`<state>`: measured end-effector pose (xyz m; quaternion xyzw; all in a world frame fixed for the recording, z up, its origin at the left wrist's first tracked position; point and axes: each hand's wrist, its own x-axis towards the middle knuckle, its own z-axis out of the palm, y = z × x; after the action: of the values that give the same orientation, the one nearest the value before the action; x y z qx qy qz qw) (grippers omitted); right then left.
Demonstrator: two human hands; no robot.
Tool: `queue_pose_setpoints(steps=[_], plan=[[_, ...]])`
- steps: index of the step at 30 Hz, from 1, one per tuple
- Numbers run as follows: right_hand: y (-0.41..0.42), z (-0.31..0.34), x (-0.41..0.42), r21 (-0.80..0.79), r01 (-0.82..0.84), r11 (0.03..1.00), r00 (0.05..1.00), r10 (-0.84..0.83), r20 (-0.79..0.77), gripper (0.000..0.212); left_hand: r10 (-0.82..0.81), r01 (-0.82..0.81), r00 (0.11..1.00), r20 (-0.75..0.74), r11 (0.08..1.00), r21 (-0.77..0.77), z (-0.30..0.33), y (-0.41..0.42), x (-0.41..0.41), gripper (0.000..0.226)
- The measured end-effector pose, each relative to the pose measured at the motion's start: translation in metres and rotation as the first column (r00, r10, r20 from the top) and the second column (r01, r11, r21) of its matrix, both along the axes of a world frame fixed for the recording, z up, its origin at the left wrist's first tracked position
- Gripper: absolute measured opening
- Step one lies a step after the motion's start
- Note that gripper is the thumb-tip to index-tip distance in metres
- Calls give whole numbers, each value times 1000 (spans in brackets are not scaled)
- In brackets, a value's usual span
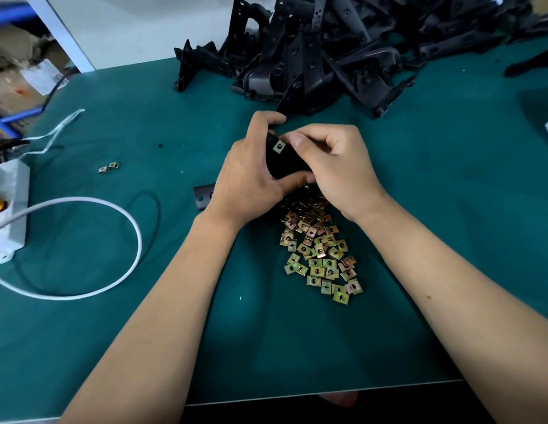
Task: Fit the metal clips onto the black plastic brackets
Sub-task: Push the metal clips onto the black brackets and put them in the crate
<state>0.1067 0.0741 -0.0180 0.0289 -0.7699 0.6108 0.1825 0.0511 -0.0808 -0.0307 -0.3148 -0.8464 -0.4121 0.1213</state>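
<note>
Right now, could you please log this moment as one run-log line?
left hand: holds black bracket | right hand: presses metal clip onto bracket | loose clips: heaped on green mat

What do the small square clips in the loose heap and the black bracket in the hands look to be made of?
Small square clips in the heap: apparently thin stamped metal with a yellowish, iridescent plated finish; they glint gold, pink and green. Black bracket gripped by the left hand and right hand: probably moulded plastic, matte with a dull sheen.
</note>
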Motion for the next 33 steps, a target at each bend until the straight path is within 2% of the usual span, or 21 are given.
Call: queue_pose_setpoints(steps=[4,7,9,12,14,16,20,27,30,33], plan=[[2,2,0,116,-16,993,999,20,-33,23,-37,36,999,11,999,26,0,0,-1,83],[6,3,-2,124,-55,991,998,55,5,24,-35,35,999,-5,999,17,-1,0,-3,82],[9,4,-3,158,-67,985,998,65,16,25,29,-29,999,-21,999,19,-2,-6,-7,80],[21,2,-6,276,25,961,999,-30,15,22,226,-222,973,-53,972,78,-1,-24,-19,77],[31,0,-6,424,22,905,997,-49,53,17,325,-321,946,-21,941,105,-1,-38,-25,76],[38,-3,-4,555,-41,831,991,-35,126,14,349,-350,937,26,931,104,-3,-45,-27,75],[36,-2,-2,643,-159,750,981,44,191,14,335,-334,942,2,938,95,-3,-43,-22,76],[36,0,1,640,-299,708,949,146,281,9,322,-319,947,-19,944,88,-4,-40,-20,76],[34,-2,1,632,-261,729,960,131,246,11,306,-304,952,-14,949,87,-3,-40,-20,76],[36,-6,-1,568,-166,806,980,70,186,12,272,-271,962,-8,960,65,-2,-39,-19,78]])
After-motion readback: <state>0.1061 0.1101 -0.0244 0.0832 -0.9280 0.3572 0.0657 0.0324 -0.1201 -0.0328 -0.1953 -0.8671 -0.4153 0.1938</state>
